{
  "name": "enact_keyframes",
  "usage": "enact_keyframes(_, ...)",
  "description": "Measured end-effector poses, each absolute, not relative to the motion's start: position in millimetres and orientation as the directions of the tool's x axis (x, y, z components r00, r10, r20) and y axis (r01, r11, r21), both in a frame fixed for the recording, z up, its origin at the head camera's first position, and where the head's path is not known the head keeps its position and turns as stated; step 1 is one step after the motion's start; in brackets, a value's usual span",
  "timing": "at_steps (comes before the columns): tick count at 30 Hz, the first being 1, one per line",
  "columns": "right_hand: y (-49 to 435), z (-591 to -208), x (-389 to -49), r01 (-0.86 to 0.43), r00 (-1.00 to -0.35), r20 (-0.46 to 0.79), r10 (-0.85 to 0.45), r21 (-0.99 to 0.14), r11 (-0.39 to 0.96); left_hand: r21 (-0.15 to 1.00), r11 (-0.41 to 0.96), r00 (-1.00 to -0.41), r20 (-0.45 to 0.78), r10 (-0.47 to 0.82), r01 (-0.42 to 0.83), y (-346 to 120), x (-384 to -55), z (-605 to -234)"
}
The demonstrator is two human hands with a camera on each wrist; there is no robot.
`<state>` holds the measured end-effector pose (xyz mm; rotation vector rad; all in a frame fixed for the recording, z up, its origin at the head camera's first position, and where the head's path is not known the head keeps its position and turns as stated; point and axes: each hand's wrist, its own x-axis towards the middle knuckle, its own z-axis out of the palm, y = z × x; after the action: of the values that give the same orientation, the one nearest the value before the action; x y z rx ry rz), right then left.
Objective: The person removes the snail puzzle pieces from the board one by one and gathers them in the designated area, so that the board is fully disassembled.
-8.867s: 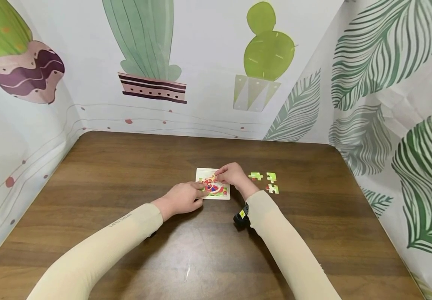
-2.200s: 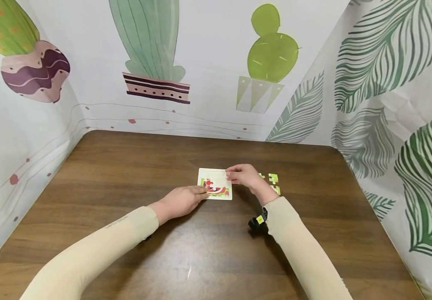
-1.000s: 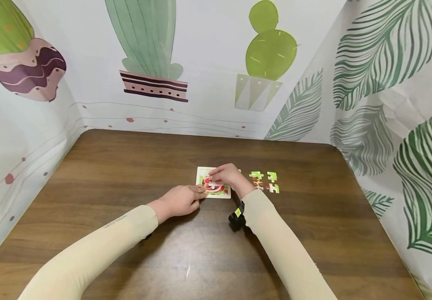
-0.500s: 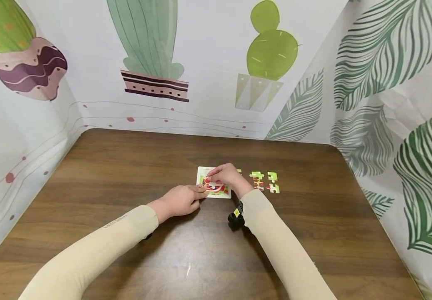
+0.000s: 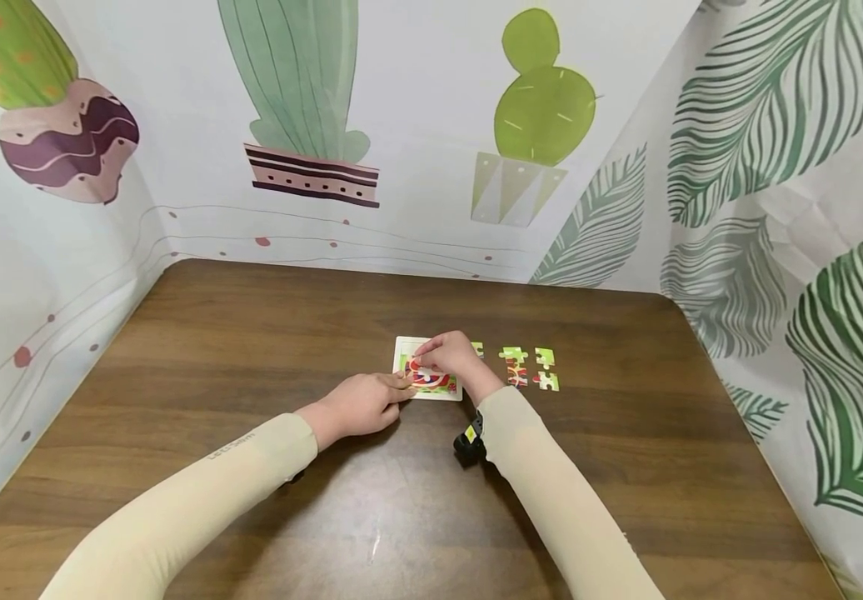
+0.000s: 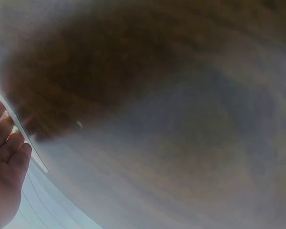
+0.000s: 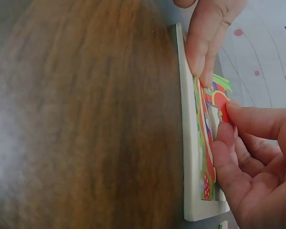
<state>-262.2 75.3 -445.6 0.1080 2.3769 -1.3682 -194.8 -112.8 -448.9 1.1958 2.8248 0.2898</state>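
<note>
A small jigsaw puzzle board point(image 5: 406, 342) with a pale rim lies mid-table, its lower part covered by a red, blue and green picture. My left hand point(image 5: 362, 406) rests on the board's left side, fingers stretched out; the right wrist view shows those fingertips pressing its face. Over the board, my right hand point(image 5: 452, 354) pinches a red puzzle piece point(image 7: 221, 101) between thumb and fingers. The piece overlaps the picture; whether it is seated or lifted I cannot tell. Palm and fingers hide the board's right part in the head view.
Right of the board lie several loose pieces: a green one point(image 5: 512, 353), a red-striped one point(image 5: 517, 376), two more green ones point(image 5: 545, 357). Another piece point(image 5: 479, 348) peeks out beside the right wrist. A patterned wall point(image 5: 416, 217) closes the table's far side.
My right hand has come left from the board's right edge to its upper middle. More loose pieces show on the table than 8.9 s ago. My left hand stays on the board.
</note>
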Motion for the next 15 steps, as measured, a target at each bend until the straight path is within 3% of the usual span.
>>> enact_keyframes(15, 72.9, -444.0, -265.0, 0.284, -0.907, -0.403, -0.123, -0.800, 0.529, 0.187, 0.681, -0.696, 0.022, 0.717, 0.708, -111.0, -193.0, -446.3)
